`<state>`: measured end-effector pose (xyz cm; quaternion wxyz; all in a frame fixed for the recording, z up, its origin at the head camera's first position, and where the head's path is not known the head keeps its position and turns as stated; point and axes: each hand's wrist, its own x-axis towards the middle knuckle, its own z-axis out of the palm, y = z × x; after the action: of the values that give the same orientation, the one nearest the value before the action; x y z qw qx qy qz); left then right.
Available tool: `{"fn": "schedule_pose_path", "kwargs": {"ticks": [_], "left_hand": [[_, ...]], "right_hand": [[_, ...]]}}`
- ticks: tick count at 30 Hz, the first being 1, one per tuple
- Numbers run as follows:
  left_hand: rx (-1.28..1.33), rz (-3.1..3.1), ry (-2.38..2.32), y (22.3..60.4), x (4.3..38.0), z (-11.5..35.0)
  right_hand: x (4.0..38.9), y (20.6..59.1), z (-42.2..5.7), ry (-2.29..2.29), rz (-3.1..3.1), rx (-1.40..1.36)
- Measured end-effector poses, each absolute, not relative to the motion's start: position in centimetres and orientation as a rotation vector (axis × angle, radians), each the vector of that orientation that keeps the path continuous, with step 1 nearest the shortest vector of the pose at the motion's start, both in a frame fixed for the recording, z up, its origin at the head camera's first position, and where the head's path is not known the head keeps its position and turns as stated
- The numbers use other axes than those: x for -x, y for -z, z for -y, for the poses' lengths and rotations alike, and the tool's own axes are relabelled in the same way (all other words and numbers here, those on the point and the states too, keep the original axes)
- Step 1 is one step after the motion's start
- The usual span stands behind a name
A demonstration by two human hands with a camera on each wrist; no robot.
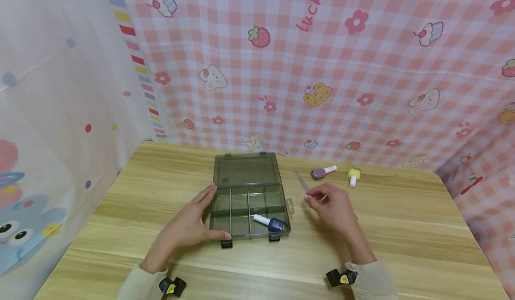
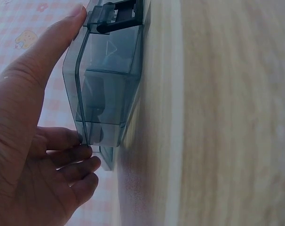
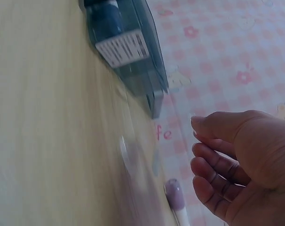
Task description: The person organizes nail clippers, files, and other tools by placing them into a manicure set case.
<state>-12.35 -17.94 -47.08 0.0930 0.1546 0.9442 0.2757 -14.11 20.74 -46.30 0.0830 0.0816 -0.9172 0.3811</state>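
Note:
A dark translucent compartment box (image 1: 240, 211) lies on the table with its lid (image 1: 246, 169) folded back. My left hand (image 1: 186, 223) holds its left side, thumb on the front edge and fingertips by the hinge corner; the left wrist view shows the thumb (image 2: 51, 49) along the rim. Inside the front right compartment is a dark blue nail polish bottle (image 1: 276, 225) with a white cap. To the right of the box, my right hand (image 1: 331, 204) pinches the near end of a thin grey strip (image 1: 301, 181). That contact is hard to make out in the right wrist view.
A purple nail polish bottle (image 1: 318, 173) lies on its side behind the right hand, with a yellow one (image 1: 354, 175) farther right. Black latches (image 1: 227, 244) hang from the box's front. A patterned cloth (image 1: 281, 67) stands behind the wooden table (image 1: 402, 228).

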Motion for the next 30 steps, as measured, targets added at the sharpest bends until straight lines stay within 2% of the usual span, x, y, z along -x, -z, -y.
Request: {"fn": "schedule_pose_path", "kwargs": {"ticks": [30], "left_hand": [[-0.457, -2.787, -0.837, 46.9, 12.3, 18.0]], "right_hand": [[12.1, 45.3, -15.6, -1.214, 2.73, -0.508]]}}
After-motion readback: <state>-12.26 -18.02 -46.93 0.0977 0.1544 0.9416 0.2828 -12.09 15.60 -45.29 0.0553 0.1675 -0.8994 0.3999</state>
